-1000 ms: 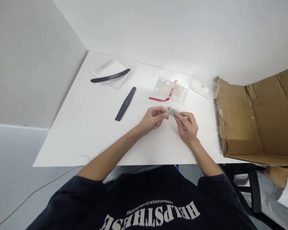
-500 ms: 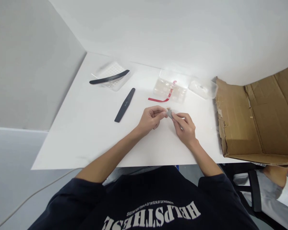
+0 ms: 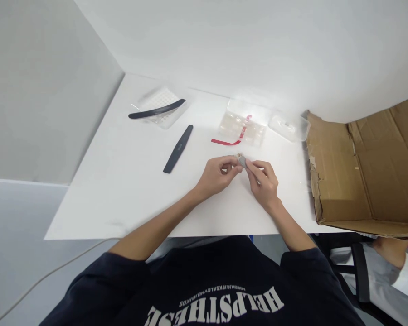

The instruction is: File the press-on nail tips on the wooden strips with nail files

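Just between both hands (image 3: 219,175) (image 3: 263,185), grey piece (image 3: 242,161)

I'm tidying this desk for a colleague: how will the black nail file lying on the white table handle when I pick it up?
The black nail file looks thin and flat, so it is probably light and unlikely to roll. Lying flat on the white table, it may be awkward to grip. Its slim, tapered ends suggest slight flex, though I can't be sure.

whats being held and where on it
A small grey piece, pinched at its edges by the fingertips of the right hand and left hand; too small to identify.
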`<state>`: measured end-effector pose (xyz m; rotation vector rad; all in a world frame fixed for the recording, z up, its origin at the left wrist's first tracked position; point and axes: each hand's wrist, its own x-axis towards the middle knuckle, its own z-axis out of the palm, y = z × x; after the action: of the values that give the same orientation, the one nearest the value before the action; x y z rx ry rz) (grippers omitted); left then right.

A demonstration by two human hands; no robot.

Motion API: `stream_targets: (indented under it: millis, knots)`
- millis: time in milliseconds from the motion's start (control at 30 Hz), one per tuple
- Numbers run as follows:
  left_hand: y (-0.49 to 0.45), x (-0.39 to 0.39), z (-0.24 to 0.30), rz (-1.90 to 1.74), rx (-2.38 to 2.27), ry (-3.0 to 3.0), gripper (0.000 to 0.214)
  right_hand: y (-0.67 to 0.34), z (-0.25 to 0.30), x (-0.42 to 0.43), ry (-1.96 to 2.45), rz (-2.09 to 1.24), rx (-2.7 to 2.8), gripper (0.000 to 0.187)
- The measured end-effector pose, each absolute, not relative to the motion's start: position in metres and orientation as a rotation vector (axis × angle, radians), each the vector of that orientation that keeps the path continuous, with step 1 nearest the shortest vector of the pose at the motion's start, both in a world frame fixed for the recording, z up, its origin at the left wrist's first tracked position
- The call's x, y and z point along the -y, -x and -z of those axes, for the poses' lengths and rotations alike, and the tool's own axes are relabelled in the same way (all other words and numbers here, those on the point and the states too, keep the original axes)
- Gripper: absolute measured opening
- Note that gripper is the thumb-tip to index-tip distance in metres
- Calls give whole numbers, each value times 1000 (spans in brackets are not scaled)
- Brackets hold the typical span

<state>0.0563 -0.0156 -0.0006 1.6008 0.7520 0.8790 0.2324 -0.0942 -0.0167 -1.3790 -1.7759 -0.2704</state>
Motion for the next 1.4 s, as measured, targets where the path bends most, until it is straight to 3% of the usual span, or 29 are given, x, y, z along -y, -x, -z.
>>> stream_targets:
  millis: [300,533,867,1167,1400]
  knots:
    - [-57,15,-5,-854,-699,-1433,17,-231,13,93,1320,333,1776,60]
    - [-57,14,-4,-892,-733,-1430,16,-232,15,93,1368,368,1788,52]
    - [-54,13,-4,-887,-730,-1612,14,-232,17,94,1373,266,1777,59]
    - [-52,-5,1,-952,-766,-1140,39,-230,13,94,1314,320,1794,67]
    - [-57,4,-1,-800,-688,-1153,41,-230,9,93,1294,350,1719,67]
